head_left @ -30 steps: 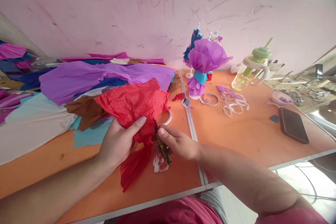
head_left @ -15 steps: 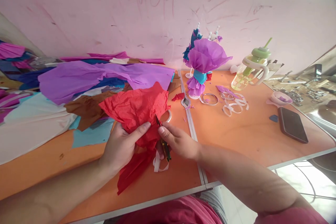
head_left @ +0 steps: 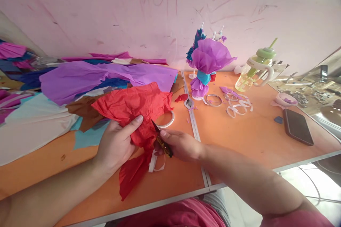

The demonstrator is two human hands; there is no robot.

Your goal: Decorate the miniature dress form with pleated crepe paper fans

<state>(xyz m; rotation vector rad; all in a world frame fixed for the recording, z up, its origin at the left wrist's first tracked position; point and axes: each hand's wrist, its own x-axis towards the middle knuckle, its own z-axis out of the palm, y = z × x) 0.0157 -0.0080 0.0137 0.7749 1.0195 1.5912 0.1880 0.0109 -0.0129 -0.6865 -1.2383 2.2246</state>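
- So, biggest first: orange table [head_left: 253,138], two panels butted at a metal seam that runs away from the person. Everything sits on it, pink wall behind.
- Tissue pile [head_left: 106,78] on the left half: purple on top, blue/white/brown under. It lies back toward the wall, prob. to leave bare space at the front edge for the hands.
- Red tissue sheet [head_left: 135,104]: crumpled, lifted off the table in front of the pile, lower tail hanging down to the tabletop. It sits between both hands.
- Left hand [head_left: 117,145]: fingers closed on the red sheet, thumb on top, rest underneath. The pinch is right beside the blade, looks meant to hold the paper taut at the cut pt.
- Right hand [head_left: 183,145]: fingers wrapped round the cutter handle, firm grip, index laid along the top, likely for steering.
- Paper bouquet [head_left: 207,60]: purple w/ blue band, upright at the back by the seam, well apart from the hands.
- Sippy bottle [head_left: 254,71]: green lid + straw, back right near the wall.
- Phone [head_left: 297,126]: dark, lying flat on the right panel.
- Cutter [head_left: 161,142]: yellow-green handle, dark tip touching the red sheet just beside the left thumb. Scissors or knife, can't tell.
- Tape ring [head_left: 165,122]: flat on the table just behind the cutter.
- White strip loops [head_left: 237,104]: curled, right of the seam.
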